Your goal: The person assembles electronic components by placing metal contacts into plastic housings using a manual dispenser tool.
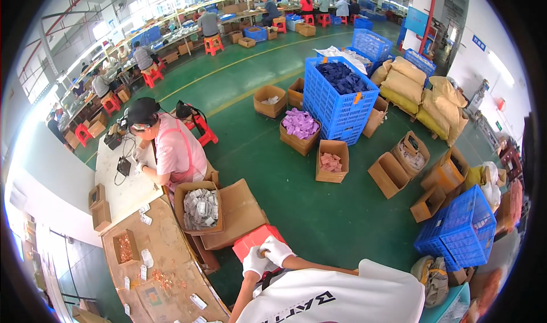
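Just right of the table (165,240), our left hand (254,262) and right hand (277,250) meet in white gloves, with a small brown piece (262,254) between them. Both look closed on it, the fingers bunched from either side; how firmly they press, and what exactly the piece is, we cannot tell. It is held up off the table's right edge, with what seems a red stool (250,241) just beyond it. To handle it well, we judge that the left fingertips should keep it steady while the right do the fine moving, pinching lightly, since gloves probably dull the feel. Working nearer the table might help too, as a slip here could send it to the floor (273,186). As for writing, our shirt (370,294), right of the table, bears large dark letters, bent by the folds. A blue sign (479,43) on the wall, far beyond the table to the right, carries pale characters. White pieces (198,301) on the table seem to show faint marks, too small for us to read.
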Demonstrator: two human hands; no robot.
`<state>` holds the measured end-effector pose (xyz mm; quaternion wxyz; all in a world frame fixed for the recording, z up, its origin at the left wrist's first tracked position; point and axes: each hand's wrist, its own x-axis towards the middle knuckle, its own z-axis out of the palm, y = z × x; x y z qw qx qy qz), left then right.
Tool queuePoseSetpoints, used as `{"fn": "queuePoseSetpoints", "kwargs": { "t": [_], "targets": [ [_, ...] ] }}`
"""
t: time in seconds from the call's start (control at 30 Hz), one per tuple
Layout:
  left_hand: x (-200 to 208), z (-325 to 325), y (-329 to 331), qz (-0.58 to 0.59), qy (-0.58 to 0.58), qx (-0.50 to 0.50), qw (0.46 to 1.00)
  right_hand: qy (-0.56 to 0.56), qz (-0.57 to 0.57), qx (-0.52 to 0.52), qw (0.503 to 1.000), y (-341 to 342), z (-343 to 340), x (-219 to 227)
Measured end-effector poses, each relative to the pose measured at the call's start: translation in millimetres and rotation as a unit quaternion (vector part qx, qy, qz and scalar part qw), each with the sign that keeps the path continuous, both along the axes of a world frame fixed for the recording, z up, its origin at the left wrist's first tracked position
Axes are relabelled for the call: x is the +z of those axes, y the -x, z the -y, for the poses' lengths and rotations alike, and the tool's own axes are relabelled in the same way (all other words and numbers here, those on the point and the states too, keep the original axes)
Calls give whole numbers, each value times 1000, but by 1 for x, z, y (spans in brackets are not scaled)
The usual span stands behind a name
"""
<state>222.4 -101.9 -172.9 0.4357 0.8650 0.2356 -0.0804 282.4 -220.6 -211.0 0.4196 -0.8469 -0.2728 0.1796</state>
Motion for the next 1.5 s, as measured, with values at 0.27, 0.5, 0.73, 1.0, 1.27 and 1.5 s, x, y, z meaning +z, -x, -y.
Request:
{"fn": "queuePoseSetpoints", "kwargs": {
  "t": [0.27, 0.5, 0.73, 1.0, 1.27, 1.5],
  "targets": [
    [-8, -2, 20, 21, -3, 13, 1000, 24, 2, -12, 1000, 21, 4, 17],
    [-22, 6, 43, 8, -13, 1, 1000, 20, 39, -15, 999, 47, 8, 5],
    [-28, 29, 51, 43, 46, -16, 998, 106, 41, -102, 988, 66, 26, 36],
    [-4, 40, 52, 60, 51, -70, 994, 149, -132, -111, 974, 43, 49, 45],
    [19, 53, 19, -43, 15, -88, 995, 172, -115, -65, 976, 9, 60, 46],
    [16, 72, -19, -2, -40, -56, 998, 46, -249, -67, 965, -32, 77, 32]
  ]
}}
